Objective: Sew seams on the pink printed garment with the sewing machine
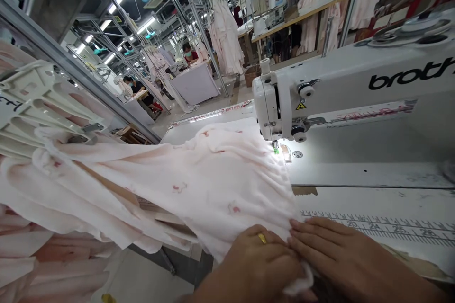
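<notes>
A pale pink printed fabric piece (213, 175) lies spread over the sewing table (373, 199), reaching from the needle area down to the near edge. My left hand (259, 265), with a yellow ring, pinches the fabric's near corner at the bottom of the view. My right hand (337, 251) lies beside it, fingertips pressing the same fabric edge. The white sewing machine (355, 90) stands at the right, its lit needle (275, 147) just past the fabric's far edge.
A ruler strip (384, 225) is printed along the table front. White plastic hangers with pink garments (46, 104) hang at the left. Other people sit at workstations far back (188, 52), among hanging garments (227, 33) and metal racks.
</notes>
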### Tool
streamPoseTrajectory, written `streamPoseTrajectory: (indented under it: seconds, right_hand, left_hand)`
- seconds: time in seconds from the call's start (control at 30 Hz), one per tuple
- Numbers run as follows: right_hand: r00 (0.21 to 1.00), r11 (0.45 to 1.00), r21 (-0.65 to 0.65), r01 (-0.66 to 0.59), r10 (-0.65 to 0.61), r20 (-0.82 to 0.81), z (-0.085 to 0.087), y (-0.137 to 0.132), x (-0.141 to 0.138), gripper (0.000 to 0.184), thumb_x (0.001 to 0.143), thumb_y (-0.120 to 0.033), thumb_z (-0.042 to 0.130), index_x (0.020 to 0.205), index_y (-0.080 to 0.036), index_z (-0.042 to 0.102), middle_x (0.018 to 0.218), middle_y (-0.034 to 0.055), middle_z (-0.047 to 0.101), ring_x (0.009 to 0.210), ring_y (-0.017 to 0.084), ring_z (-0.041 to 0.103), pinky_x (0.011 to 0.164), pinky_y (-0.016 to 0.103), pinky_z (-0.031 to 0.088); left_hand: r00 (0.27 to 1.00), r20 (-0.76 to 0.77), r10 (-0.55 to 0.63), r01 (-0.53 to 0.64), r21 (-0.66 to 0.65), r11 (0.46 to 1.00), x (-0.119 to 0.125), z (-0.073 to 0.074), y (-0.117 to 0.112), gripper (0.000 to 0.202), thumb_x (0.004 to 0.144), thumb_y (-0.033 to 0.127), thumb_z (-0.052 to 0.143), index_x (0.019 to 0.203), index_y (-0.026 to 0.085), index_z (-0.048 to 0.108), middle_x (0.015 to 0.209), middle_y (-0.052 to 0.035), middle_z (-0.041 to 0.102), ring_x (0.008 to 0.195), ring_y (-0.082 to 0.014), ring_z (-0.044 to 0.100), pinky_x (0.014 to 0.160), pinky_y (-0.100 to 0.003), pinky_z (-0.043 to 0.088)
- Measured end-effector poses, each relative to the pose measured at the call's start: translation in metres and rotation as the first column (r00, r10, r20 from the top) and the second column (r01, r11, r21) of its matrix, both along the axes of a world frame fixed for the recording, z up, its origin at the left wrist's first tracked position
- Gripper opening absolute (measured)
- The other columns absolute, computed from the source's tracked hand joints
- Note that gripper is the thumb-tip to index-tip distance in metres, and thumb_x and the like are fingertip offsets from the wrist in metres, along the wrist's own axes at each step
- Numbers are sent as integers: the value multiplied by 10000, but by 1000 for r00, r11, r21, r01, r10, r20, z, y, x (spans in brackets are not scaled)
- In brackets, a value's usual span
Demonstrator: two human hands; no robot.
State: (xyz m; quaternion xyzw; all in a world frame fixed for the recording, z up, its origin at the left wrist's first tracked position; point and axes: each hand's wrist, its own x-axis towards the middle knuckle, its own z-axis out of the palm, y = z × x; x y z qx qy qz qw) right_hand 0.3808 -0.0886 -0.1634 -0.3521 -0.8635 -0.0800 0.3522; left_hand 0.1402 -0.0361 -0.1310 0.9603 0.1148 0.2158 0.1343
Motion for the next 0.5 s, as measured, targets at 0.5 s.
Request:
streamPoseTrajectory:
  seconds: [0.5]
  right_hand:
    - [861, 844, -230, -484, 506, 44, 41, 61, 13, 568, 1123, -102, 195, 785, -234, 632, 701, 25, 645, 658, 207, 580, 750, 362, 480]
  left_hand:
    - [824, -545, 155, -137, 73, 988, 35, 53, 69, 157, 999, 108, 626, 871, 199, 624, 874, -32, 693, 787, -205, 639, 721, -324, 509]
